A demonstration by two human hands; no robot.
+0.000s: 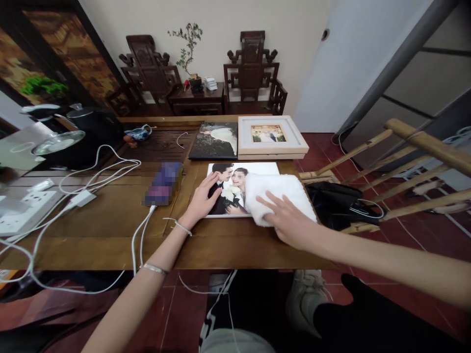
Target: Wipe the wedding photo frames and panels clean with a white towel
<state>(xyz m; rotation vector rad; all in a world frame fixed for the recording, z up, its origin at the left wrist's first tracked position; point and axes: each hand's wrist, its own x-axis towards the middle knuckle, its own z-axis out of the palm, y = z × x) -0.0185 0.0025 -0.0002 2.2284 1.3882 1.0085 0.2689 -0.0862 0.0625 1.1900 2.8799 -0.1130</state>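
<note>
A glossy wedding photo panel (235,172) lies flat on the wooden table (110,230). My left hand (202,200) rests flat on the panel's left edge, fingers spread, holding nothing. My right hand (289,220) presses flat on a folded white cloth (275,193) that covers the panel's right part. The fingers of that hand are stretched out over the cloth.
Behind the panel lie a dark wedding photo (215,139) and a white framed picture (270,135). A phone (164,182) with a white cable, a power strip (25,208) and a kettle (79,135) sit to the left. A bamboo chair (405,162) with a black bag (338,203) stands right.
</note>
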